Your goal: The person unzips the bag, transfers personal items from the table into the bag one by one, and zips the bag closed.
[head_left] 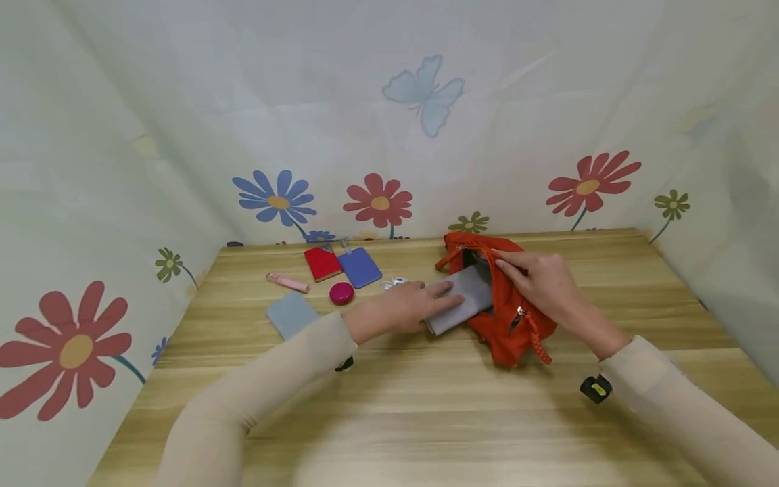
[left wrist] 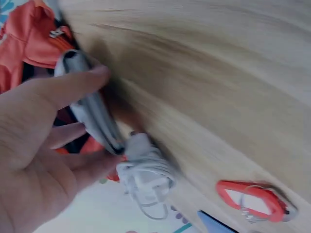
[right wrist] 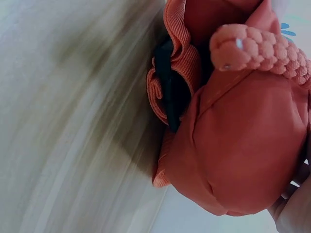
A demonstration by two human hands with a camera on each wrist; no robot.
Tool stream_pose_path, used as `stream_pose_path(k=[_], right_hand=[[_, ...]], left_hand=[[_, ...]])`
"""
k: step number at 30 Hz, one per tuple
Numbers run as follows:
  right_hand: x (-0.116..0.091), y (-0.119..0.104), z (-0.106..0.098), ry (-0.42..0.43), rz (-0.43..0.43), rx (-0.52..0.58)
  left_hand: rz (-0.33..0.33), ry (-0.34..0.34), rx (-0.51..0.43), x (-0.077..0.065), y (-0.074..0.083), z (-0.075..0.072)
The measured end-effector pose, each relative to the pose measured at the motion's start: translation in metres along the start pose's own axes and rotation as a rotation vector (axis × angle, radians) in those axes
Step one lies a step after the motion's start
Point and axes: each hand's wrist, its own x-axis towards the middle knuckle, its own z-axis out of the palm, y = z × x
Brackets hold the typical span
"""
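While the right hand pinches the rim of the orange bag, apparently so its mouth gapes, the head view has the left hand gripping a grey wallet, one end inside the bag. Over to the left wrist: thumb and fingers clasp the wallet, likely for control; a white charger sits near the bag. Right wrist now: braided pull across the bag, that hand's grip there impossible to tell.

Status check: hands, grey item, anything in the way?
Left hand pinches grey item, partway into orange bag. Right hand holds bag's rim. White cable near left hand, clear of the opening.
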Motion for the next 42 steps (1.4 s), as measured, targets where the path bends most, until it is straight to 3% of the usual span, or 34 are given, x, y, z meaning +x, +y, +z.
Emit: stream_pose_path(k=[4, 6, 11, 15, 19, 23, 30, 35, 38, 42], right_hand=[[-0.001, -0.002, 0.002, -0.017, 0.001, 0.010], [-0.002, -0.003, 0.004, -0.016, 0.006, 0.009], [-0.003, -0.007, 0.007, -0.012, 0.022, 0.015], [-0.002, -0.012, 0.007, 0.006, 0.048, 0.045], [-0.001, -0.016, 0.006, 0.033, 0.081, 0.064], [-0.001, -0.017, 0.005, 0.069, 0.137, 0.053], [0.002, -0.024, 0.000, 0.097, 0.194, 0.095], [0.007, -0.039, -0.001, 0.059, 0.236, 0.225], [0.007, -0.040, -0.002, 0.056, 0.273, 0.273], [0.007, -0.028, -0.011, 0.026, 0.343, 0.279]], left_hand=[[0.050, 0.111, 0.015, 0.000, -0.002, 0.003], [0.062, 0.202, 0.009, 0.000, -0.001, 0.002], [-0.028, 0.500, 0.016, 0.001, 0.004, -0.013], [-0.102, 0.683, 0.208, 0.001, 0.015, -0.026], [-0.091, 0.831, 0.438, 0.001, 0.029, -0.025], [-0.059, 0.952, 0.482, -0.006, 0.036, -0.022], [-0.008, 1.073, 0.475, -0.006, 0.027, -0.027], [-0.029, 1.023, 0.491, 0.012, 0.027, -0.026], [-0.040, 0.970, 0.425, 0.020, 0.025, -0.024], [-0.035, 1.014, 0.293, 0.015, 0.016, -0.024]])
